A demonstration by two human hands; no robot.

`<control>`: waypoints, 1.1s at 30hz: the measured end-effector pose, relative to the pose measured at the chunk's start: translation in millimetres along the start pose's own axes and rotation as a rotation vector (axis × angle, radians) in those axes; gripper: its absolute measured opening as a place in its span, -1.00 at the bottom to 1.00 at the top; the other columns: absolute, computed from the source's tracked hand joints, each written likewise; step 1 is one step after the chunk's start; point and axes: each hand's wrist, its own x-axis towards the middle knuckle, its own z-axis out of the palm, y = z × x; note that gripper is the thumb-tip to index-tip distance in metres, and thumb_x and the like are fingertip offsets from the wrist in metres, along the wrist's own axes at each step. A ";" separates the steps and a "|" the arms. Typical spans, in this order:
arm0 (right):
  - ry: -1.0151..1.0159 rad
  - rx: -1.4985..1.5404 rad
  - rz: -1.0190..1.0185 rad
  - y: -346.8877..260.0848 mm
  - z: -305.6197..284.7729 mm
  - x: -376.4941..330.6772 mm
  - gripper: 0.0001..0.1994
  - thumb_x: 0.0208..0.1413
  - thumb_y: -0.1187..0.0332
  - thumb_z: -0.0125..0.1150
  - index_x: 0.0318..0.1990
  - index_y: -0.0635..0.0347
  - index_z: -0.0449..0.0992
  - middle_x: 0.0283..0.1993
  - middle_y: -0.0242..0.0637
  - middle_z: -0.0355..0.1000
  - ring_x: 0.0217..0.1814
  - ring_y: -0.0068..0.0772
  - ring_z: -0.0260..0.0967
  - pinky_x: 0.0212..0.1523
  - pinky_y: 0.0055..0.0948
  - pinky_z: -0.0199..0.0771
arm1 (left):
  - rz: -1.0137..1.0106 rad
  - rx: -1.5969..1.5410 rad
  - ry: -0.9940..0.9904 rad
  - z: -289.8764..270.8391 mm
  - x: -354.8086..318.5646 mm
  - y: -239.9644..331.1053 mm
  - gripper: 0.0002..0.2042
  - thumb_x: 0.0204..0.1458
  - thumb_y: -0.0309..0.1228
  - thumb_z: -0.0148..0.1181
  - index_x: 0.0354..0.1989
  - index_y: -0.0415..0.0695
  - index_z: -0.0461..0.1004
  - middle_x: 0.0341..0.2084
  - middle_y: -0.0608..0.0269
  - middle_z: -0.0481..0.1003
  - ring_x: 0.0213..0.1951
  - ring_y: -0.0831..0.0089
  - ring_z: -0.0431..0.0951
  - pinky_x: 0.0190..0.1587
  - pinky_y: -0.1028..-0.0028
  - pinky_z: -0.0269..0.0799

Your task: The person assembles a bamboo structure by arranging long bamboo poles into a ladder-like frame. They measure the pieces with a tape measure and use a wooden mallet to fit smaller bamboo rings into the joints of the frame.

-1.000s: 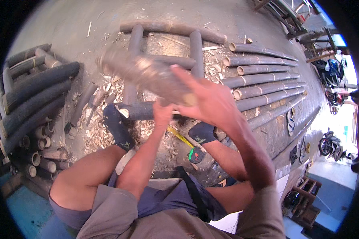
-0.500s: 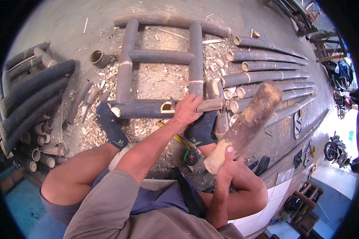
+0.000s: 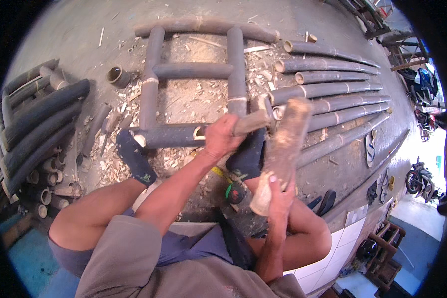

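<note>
My left hand (image 3: 222, 135) is wrapped round the wooden handle of a chisel (image 3: 253, 122), held low and nearly level with its butt pointing right. The hand covers the blade. Just left of my fingers is a pale-edged hole (image 3: 199, 132) cut in the dark near pole (image 3: 171, 135) of a bamboo frame (image 3: 193, 71). My right hand (image 3: 281, 196) grips the narrow pale end of a heavy wooden club (image 3: 285, 141). Its thick, worn head is raised and smeared by motion, close to the chisel's butt, with a small gap apparently between them. My socked feet (image 3: 136, 156) rest by the near pole.
Bamboo poles (image 3: 333, 89) lie side by side at the right. Curved dark bamboo pieces (image 3: 44, 114) are stacked at the left. A short bamboo tube (image 3: 117, 77) stands near the frame. Pale chips (image 3: 119, 169) litter the floor, and a tape measure (image 3: 236, 192) lies between my legs.
The club has swung left and more upright, its head coming nearer the chisel's butt. My left hand, still round the chisel, sits slightly further left. The whole view has shifted a little.
</note>
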 end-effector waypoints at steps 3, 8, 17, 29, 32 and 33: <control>0.038 0.211 -0.048 -6.0 -16.9 -1.6 -0.10 0.18 0.25 0.39 0.56 0.34 0.00 0.39 0.06 0.29 0.34 -0.14 0.31 0.36 -0.28 0.30 | 0.055 -0.069 -0.094 5.9 -11.9 31.7 -0.57 -0.17 -0.29 0.50 -0.10 -0.05 0.50 -0.27 0.12 0.54 -0.20 0.02 0.63 -0.19 0.12 0.59; 0.016 0.267 -0.135 -22.1 -39.5 -24.3 -0.07 0.16 0.26 0.36 0.55 0.45 -0.06 0.45 0.10 0.19 0.40 -0.06 0.25 0.42 -0.24 0.22 | -0.068 -0.086 -0.144 29.3 -21.1 41.3 -0.55 -0.17 -0.30 0.49 -0.07 -0.07 0.51 -0.24 0.12 0.57 -0.18 0.01 0.64 -0.14 0.11 0.60; 0.003 0.177 -0.223 -18.3 -47.2 -33.2 0.01 0.07 0.21 0.42 0.53 0.51 -0.07 0.44 0.09 0.19 0.42 -0.08 0.22 0.45 -0.23 0.17 | -0.099 -0.096 -0.042 36.9 -22.8 17.8 -0.56 -0.16 -0.26 0.48 -0.07 -0.06 0.50 -0.20 0.14 0.58 -0.14 0.01 0.64 -0.14 0.11 0.60; 0.054 -0.127 -0.227 -32.8 -38.0 0.9 -0.11 0.18 0.19 0.37 0.56 0.29 0.01 0.45 0.19 0.24 0.44 0.05 0.28 0.42 -0.21 0.27 | -0.209 -0.052 -0.246 33.8 -18.0 12.7 -0.59 -0.10 -0.22 0.39 -0.05 -0.01 0.51 -0.16 0.10 0.59 -0.10 -0.07 0.61 -0.07 0.02 0.54; 0.122 -0.044 -0.292 -27.4 -40.6 8.8 -0.13 0.17 0.20 0.38 0.54 0.29 0.07 0.41 0.14 0.29 0.38 0.01 0.34 0.36 -0.21 0.35 | -0.226 -0.042 -0.267 34.8 -19.2 13.3 -0.62 -0.11 -0.22 0.39 -0.10 -0.02 0.50 -0.20 0.06 0.59 -0.10 -0.08 0.61 -0.09 0.01 0.53; 0.060 -0.306 -0.316 -26.0 -39.7 8.6 -0.14 0.18 0.19 0.38 0.54 0.29 0.08 0.38 0.13 0.32 0.34 -0.02 0.37 0.33 -0.21 0.38 | -0.224 -0.057 -0.242 35.2 -19.9 13.3 -0.64 -0.12 -0.22 0.39 -0.14 -0.04 0.50 -0.23 0.02 0.58 -0.12 -0.10 0.60 -0.11 0.02 0.53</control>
